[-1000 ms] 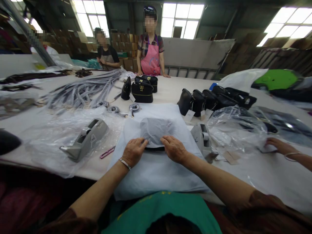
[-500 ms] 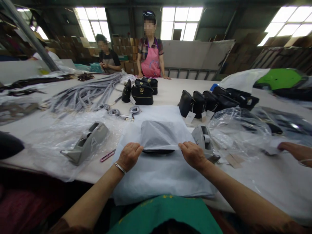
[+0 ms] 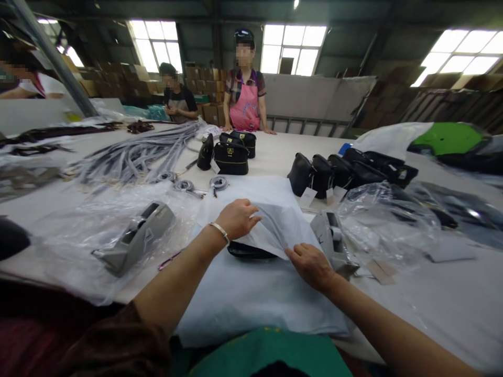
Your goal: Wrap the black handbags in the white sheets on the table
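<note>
A black bag (image 3: 251, 252) lies in front of me, its near edge showing under a sheet of thin white tissue paper (image 3: 271, 235). My right hand (image 3: 312, 266) pinches the near right corner of that sheet and keeps it stretched. My left hand (image 3: 238, 219) hovers over the sheet's left part, fingers loosely curled with thumb and forefinger apart. Whether its fingertips touch the paper is hard to make out. More white paper (image 3: 251, 303) lies spread beneath the bag.
Grey tape dispensers (image 3: 135, 238) (image 3: 334, 243) flank the paper. Black handbags (image 3: 231, 158) (image 3: 302, 174) stand beyond, with coiled straps (image 3: 218, 183) and wrapped straps (image 3: 145, 152) leftward. Clear plastic bags (image 3: 377, 214) lie at right. A person in a pink apron (image 3: 245, 107) stands across the table.
My left hand has let go of the sheet's left corner and moved right and away from me over it. My right hand stays at its corner. Another person's hand at right has left view.
</note>
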The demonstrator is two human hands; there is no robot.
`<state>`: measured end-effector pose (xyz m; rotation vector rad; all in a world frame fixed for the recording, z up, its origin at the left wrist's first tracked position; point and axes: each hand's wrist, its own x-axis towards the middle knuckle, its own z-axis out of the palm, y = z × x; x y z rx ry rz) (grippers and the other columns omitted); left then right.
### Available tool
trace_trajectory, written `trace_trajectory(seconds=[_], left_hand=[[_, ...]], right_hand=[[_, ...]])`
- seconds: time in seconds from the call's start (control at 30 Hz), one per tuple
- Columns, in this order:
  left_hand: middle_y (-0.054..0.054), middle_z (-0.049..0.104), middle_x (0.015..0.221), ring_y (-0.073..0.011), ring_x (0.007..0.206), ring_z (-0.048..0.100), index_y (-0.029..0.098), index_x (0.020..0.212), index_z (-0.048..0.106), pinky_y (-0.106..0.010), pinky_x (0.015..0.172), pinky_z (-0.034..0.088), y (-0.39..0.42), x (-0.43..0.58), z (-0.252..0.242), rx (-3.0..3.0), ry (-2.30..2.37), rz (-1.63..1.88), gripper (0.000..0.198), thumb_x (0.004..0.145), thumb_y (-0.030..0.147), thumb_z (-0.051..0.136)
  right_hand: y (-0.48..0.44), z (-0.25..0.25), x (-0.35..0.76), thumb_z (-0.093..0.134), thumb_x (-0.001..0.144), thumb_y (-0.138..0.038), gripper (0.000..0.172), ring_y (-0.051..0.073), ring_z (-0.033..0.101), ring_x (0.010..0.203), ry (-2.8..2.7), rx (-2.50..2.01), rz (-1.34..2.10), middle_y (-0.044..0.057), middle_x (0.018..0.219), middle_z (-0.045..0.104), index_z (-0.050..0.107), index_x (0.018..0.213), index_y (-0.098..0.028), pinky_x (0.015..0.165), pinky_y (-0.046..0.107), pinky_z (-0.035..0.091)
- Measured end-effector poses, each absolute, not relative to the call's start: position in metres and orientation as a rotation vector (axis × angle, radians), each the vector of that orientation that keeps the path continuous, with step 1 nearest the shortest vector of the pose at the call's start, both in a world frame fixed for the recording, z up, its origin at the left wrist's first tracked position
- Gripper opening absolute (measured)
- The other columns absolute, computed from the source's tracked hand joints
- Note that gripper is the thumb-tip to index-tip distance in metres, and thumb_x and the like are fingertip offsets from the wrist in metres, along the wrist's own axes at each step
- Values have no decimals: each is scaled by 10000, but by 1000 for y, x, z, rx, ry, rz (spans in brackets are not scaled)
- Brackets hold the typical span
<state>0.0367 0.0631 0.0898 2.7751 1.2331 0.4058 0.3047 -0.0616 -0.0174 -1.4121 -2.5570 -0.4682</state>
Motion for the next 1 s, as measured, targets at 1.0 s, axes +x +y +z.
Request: trace_trajectory(seconds=[1.0], left_hand=[[-132, 102, 1706, -488, 1536, 85, 351, 1564, 365, -674, 1118, 348, 42, 29, -2, 2420, 1454, 397, 952, 751, 653, 758]], right_hand=[[80, 27, 284, 476, 934, -97, 248, 358, 493, 1236, -2026, -2074, -409, 203, 1061, 689, 717, 989, -102, 1030, 525, 307]])
